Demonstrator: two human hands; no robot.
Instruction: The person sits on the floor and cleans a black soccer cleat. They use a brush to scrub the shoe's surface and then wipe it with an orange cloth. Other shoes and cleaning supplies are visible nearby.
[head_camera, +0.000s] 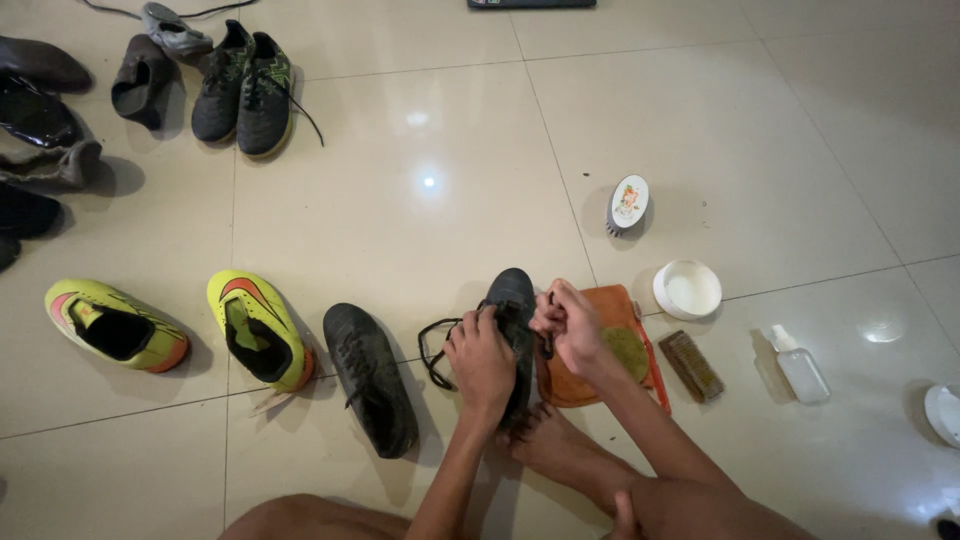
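Head view of a person seated on a tiled floor (700, 120), working on a black shoe (516, 300) that stands toe-up between the hands, its heel near the person's foot (545, 440). The left hand (480, 360) closes its grip around the shoe's side, steadying it. The right hand (568, 325) pinches the black lace (435, 350) at the eyelets, fingers closed on it; a loose loop of lace hangs to the left. Just behind the shoe lies an orange cloth (600, 385); beside it a brown brush (690, 365), a white round tub (687, 290), a clear spray bottle (802, 368), and farther off an oval brush (628, 205). To the left lie the matching black shoe (372, 380) and two yellow shoes (258, 328) (115, 325); a dark pair (245, 90) rests well apart at upper left. Risks, as judged: the upright shoe may tip if the left hand's hold loosens; a hard pull may snag the lace in an eyelet; the trailing loop may catch on the fingers
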